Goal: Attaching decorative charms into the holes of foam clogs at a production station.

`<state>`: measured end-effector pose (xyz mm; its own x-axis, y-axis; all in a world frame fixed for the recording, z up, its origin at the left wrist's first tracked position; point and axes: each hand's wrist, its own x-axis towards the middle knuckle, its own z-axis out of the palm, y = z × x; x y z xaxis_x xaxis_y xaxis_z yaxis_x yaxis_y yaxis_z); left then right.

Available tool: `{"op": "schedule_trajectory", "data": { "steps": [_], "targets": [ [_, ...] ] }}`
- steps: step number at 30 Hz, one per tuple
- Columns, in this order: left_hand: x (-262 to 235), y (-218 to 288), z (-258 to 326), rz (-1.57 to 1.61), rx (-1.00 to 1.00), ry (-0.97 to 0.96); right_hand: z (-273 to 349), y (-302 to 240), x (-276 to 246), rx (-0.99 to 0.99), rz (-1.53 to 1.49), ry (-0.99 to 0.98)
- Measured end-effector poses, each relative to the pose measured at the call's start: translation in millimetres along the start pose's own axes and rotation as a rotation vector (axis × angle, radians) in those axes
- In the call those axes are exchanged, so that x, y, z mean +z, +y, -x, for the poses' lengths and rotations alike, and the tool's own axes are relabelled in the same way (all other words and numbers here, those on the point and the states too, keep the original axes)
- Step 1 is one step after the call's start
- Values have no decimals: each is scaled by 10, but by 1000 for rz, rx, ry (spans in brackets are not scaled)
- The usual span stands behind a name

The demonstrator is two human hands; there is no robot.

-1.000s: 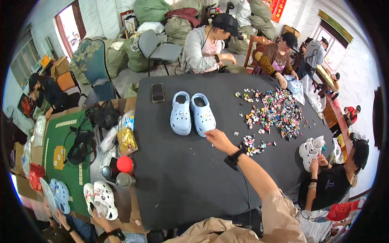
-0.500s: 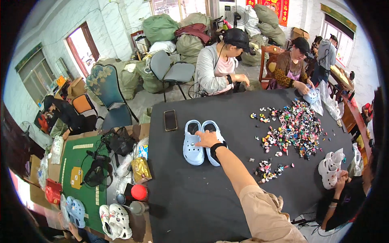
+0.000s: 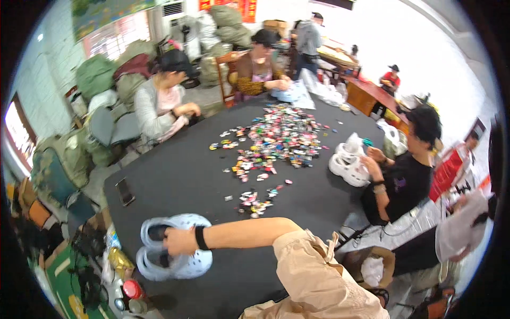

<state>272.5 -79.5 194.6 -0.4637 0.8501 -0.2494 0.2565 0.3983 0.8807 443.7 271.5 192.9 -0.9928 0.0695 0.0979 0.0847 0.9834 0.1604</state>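
Observation:
My right hand (image 3: 178, 242), with a black band on the wrist and a beige sleeve behind it, is shut on a pair of light blue clogs (image 3: 183, 264). The clogs lie side by side at the near left edge of the black table (image 3: 186, 170), and my fingers grip between them. My left hand is out of view. A small cluster of colourful shoe charms (image 3: 255, 202) lies just beyond my forearm, and a large spread of charms (image 3: 281, 135) covers the table's far middle.
A dark phone (image 3: 125, 191) lies at the table's left edge. A seated person in black holds white clogs (image 3: 348, 165) at the right edge. Two more people sit along the far side. A red-topped container (image 3: 132, 290) and clutter sit below the table's left corner.
My right hand reached the blue clogs, took hold of them and pulled them from the table's middle to its near left edge. The view swung to the right.

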Motion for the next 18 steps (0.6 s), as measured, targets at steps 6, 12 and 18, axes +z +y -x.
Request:
{"op": "schedule_trajectory", "data": {
  "steps": [6,12,18],
  "targets": [
    [438,569,-44,-111,364,17,504,-1476,148,-466,172,-232],
    [806,568,-6,-220,474,-382,1028,-1925,11,28,142,-135],
    [1182,164,-163,-431,679,-456,1552,-2176,-221,466,-327,260]
  ]
}}
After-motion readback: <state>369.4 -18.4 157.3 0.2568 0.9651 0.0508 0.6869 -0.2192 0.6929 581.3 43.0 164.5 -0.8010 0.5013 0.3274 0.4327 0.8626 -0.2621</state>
